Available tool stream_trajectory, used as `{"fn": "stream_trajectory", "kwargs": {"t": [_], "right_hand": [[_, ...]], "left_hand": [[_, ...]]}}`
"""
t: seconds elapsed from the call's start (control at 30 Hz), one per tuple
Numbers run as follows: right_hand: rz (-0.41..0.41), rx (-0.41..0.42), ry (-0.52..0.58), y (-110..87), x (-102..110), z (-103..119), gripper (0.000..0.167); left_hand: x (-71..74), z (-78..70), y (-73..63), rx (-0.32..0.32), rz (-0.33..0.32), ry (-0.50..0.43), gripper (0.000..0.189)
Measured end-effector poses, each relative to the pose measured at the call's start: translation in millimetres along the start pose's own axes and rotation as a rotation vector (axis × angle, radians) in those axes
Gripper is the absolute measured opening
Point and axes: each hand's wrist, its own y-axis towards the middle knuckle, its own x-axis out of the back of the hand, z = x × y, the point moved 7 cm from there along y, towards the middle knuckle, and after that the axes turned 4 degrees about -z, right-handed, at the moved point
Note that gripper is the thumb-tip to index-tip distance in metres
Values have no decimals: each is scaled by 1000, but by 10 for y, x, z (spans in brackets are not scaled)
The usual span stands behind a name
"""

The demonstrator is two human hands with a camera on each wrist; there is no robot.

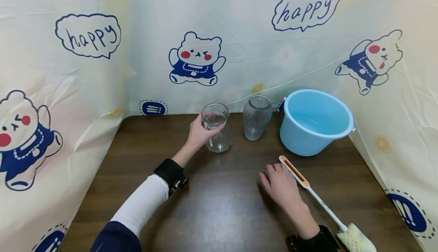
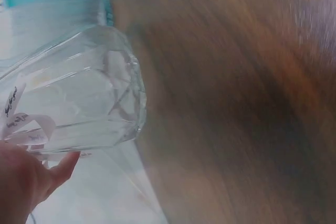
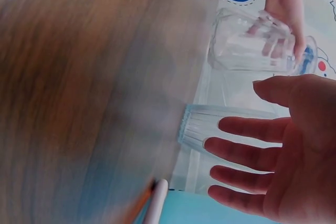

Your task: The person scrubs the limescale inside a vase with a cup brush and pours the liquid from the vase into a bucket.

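My left hand (image 1: 201,133) grips a clear glass vase (image 1: 219,141) round its narrow neck, below the flared rim. Its faceted base faces the table in the left wrist view, where part of the left hand (image 2: 31,179) shows beside the glass. My right hand (image 1: 281,185) is over the table with its fingers extended and nothing in them. Just right of it lies a long brush (image 1: 323,202) with a white and orange handle and a pale, fluffy head. A second, ribbed glass vase (image 1: 257,119) stands upright between the held vase and a light blue bucket (image 1: 313,140).
The dark wooden table (image 1: 212,214) is bordered by a pale printed cloth (image 1: 246,24) with bears and lettering, hanging behind and at both sides. The bucket takes up the back right corner, and the brush head reaches the front right of the view.
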Motion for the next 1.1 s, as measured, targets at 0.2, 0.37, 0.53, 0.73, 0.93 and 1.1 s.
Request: {"fn": "stream_trajectory", "kwargs": {"t": [0.2,0.37,0.53,0.73,0.93,1.1], "right_hand": [[30,-28,1,4,18,-44,34],[-12,0,-4,-6,44,-46,31],[5,0,1,-16,2,-33,31],[6,8,-3,-11,0,-12,32],[14,-11,-11,-18,0,23,32],[52,-9,5,-36,-43,82,33]], "left_hand": [[-11,-231,-221,-39,53,-23,59],[-94,-393,-455,-103,90,-14,65],[-179,-469,-694,-112,130,-13,65],[-291,-546,-899,-131,159,-27,67],[-393,-574,-1041,-143,176,-52,69],[-409,-583,-1175,-130,176,-46,69]]}}
